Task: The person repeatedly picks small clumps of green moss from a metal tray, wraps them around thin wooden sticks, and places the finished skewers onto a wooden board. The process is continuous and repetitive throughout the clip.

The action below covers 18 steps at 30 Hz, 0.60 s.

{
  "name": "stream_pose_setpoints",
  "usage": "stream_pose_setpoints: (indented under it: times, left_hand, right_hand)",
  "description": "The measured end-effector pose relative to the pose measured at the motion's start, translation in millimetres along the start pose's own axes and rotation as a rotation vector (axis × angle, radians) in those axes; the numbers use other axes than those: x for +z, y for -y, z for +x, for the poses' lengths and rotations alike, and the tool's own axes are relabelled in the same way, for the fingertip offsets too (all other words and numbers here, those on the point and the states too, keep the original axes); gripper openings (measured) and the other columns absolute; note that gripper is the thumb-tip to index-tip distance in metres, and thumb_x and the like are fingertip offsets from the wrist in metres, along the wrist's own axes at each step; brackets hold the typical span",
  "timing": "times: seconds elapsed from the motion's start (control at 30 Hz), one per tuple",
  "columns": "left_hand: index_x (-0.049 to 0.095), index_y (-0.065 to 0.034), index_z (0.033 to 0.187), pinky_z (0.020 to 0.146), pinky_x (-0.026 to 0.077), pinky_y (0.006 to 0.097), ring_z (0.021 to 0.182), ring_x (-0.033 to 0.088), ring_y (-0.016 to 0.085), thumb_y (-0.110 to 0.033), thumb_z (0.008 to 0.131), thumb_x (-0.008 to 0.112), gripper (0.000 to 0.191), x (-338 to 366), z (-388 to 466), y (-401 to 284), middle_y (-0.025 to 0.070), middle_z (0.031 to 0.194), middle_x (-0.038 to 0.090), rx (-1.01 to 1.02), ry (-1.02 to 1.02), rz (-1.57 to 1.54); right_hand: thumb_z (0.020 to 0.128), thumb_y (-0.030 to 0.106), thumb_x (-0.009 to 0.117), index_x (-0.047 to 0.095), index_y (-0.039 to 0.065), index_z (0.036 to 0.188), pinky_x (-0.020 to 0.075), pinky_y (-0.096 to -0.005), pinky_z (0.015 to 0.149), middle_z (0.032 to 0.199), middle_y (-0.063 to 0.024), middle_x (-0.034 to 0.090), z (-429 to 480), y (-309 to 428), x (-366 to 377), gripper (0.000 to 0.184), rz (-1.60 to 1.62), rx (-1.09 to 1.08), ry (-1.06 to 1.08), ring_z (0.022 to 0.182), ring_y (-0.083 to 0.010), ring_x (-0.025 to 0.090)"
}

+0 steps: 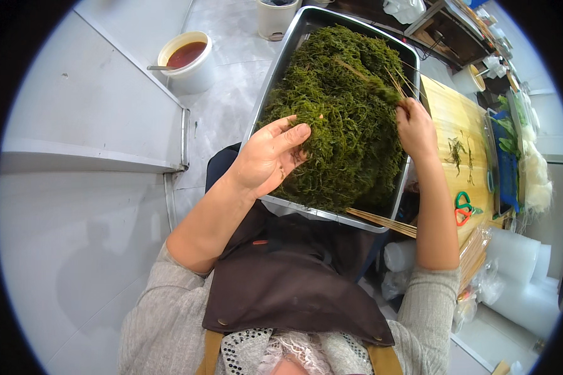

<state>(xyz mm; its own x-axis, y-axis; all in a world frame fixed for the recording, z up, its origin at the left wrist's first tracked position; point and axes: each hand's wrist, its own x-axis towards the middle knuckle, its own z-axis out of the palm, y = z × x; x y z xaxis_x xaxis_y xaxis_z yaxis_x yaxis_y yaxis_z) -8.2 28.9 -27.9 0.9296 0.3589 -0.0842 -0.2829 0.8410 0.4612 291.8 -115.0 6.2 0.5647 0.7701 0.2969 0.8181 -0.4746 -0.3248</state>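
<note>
My left hand (277,152) is over the near left part of a heap of stringy green seaweed-like strands (338,108). Its fingers are curled around a clump of the strands, and the thumb lies on the near side. The heap fills a deep metal tray (274,63) in front of me. At the tray's right rim, my right hand (416,126) grips a thin wooden skewer with a wad of green strands (384,90) on it. More bare skewers (394,80) stick out of the heap just beyond that hand. Another bundle of skewers (380,221) crosses the tray's near right rim.
A white bucket (194,70) of reddish-brown liquid with a metal handle stands left. On the wooden table (438,108) at right lie stray strands (456,152) and scissors (464,208) with green and orange handles. Beyond is a blue tray (504,159); a wall panel (98,84) borders the left.
</note>
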Motion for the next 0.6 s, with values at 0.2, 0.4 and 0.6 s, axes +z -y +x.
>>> stream_pose_setpoints:
  times: [0.2,0.4,0.6]
  left_hand:
    - [0.060,0.0019,0.133,0.083,0.059,0.0291,0.090,0.071,0.013,-0.016,0.108,0.056,0.031,2.0,0.4,-2.2,0.0061,0.113,0.072,0.057,-0.094,0.010]
    - [0.059,0.0026,0.135,0.082,0.057,0.0281,0.087,0.070,0.013,-0.018,0.109,0.055,0.033,9.5,-2.9,-7.8,0.0058,0.112,0.072,0.080,-0.047,-0.041]
    - [0.058,0.0038,0.137,0.081,0.057,0.0270,0.085,0.070,0.012,-0.019,0.109,0.055,0.036,15.4,-8.5,-3.0,0.0066,0.110,0.072,0.045,-0.035,-0.045]
  right_hand:
    - [0.102,0.013,0.063,0.060,0.001,0.093,0.0417,-0.0274,0.060,0.073,-0.0015,0.055,-112.3,52.8,-35.0,0.015,0.562,0.259,0.129,0.067,-0.0090,0.048]
    - [0.101,0.007,0.065,0.054,0.003,0.084,0.0338,-0.0226,0.060,0.074,0.0064,0.043,-188.0,69.5,-33.0,0.021,0.801,0.382,0.194,0.069,-0.0036,0.036]
    - [0.100,0.007,0.065,0.054,0.003,0.086,0.0344,-0.0224,0.062,0.076,0.0064,0.045,-194.5,65.5,-31.3,0.019,0.794,0.350,0.178,0.070,-0.0039,0.037]
